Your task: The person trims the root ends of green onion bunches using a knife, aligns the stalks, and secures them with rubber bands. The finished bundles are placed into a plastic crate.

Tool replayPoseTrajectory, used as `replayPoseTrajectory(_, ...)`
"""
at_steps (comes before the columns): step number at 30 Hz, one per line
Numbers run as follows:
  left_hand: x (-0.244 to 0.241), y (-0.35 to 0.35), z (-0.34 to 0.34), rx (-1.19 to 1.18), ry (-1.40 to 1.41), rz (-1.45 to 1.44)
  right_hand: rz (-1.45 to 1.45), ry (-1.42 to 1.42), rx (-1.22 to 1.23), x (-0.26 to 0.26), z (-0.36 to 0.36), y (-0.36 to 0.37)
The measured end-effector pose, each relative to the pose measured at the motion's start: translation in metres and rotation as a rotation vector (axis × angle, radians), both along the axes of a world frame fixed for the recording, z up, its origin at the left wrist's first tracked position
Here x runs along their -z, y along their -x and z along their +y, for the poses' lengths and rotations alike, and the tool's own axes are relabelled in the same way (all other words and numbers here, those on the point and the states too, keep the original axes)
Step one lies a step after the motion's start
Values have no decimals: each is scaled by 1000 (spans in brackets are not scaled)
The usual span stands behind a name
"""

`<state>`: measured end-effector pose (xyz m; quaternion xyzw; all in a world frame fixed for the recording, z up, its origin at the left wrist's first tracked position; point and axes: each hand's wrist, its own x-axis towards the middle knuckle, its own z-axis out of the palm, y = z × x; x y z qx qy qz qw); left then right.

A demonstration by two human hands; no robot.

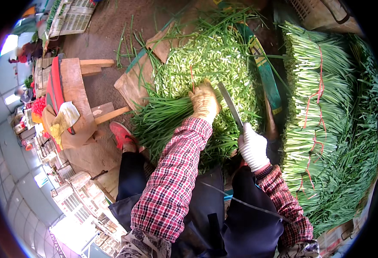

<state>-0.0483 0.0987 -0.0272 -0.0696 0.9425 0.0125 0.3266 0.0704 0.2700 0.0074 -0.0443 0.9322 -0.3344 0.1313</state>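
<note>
My left hand (205, 98), in a yellowish glove, grips a bunch of long green leafy stalks, possibly garlic chives (166, 113), whose leaves spread to the left. A red tie (191, 77) shows just above that hand. In a white glove, my right hand (253, 146) holds a knife (230, 103) by its handle, the long blade tilted up and left, a little apart from the left hand. Beneath both lies a heap of short cut stalk pieces (202, 54), pale green and white, in a container with a green and yellow rim strip (263, 69).
Stacked bundles of green stalks (318, 96) with red ties stand at the right. A wooden stool (74, 80) with a cloth lies on the left. Crates (76, 196) line the lower left; a crate (76, 16) stands top left. Blurred people are at the far left.
</note>
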Motion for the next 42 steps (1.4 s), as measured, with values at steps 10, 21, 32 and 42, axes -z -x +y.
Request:
replayPoseTrajectory(10,1,3,-4,-4,-53,-14,-64,-163,-102,48,-25,24)
replayPoseTrajectory(21,-73,-52,-25,-111,-304,203,-424,-201,-393,48,-34,65)
replayPoseTrajectory(32,-92,-247,-32,-1553,-1474,303,150,-622,-1022,-7,-131,106)
replayPoseTrajectory(42,-78,-266,-25,-1442,-1817,59,-890,-180,-835,-54,-161,173)
